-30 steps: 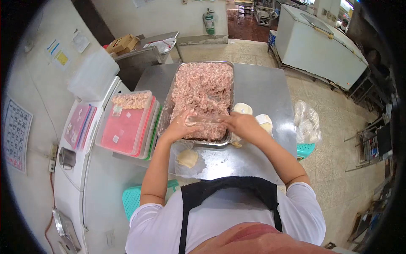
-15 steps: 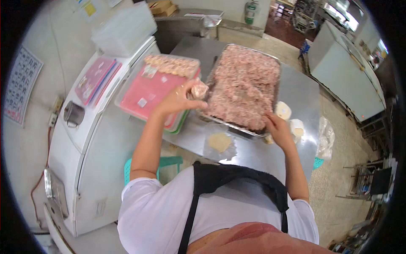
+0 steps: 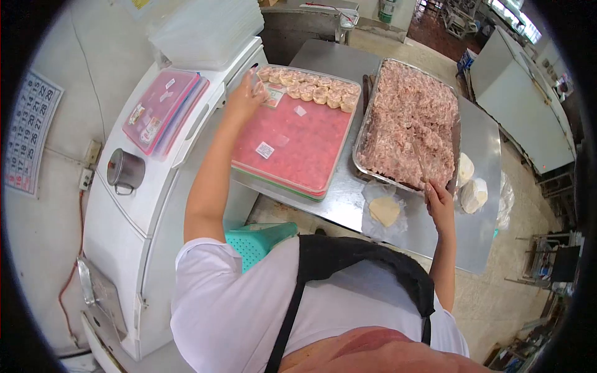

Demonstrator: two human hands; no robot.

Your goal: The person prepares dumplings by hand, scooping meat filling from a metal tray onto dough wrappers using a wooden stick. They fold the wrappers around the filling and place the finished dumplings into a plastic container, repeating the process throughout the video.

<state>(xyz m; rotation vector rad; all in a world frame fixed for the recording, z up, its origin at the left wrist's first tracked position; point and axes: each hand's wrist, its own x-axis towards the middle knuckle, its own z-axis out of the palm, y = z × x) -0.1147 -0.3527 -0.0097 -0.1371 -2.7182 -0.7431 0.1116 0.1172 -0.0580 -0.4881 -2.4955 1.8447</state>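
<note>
My left hand (image 3: pixel 246 98) is at the far left corner of a lidded pink container (image 3: pixel 292 146), fingers curled around a dumpling mostly hidden by them. Rows of open-topped meat dumplings (image 3: pixel 320 93) stand beside it along the container's far edge. My right hand (image 3: pixel 439 202) grips a thin spatula (image 3: pixel 421 163), its blade in the ground meat filling (image 3: pixel 407 118). The filling is heaped in a metal tray (image 3: pixel 357 158). Near the tray's front edge, a round dough wrapper (image 3: pixel 384 211) lies on a plastic sheet. Stacks of wrappers (image 3: pixel 474 196) sit right of the tray.
A white chest freezer (image 3: pixel 158 205) on the left carries pink lids (image 3: pixel 163 109), a metal mug (image 3: pixel 126 171) and stacked clear containers (image 3: pixel 208 34). A green plastic stool (image 3: pixel 258 242) stands under the steel table (image 3: pixel 482 233). Another freezer (image 3: pixel 525 93) is at the far right.
My left hand has moved left with the dumpling, from beside the meat tray to the container's far left corner. The view has turned left. The spatula in my right hand now shows clearly.
</note>
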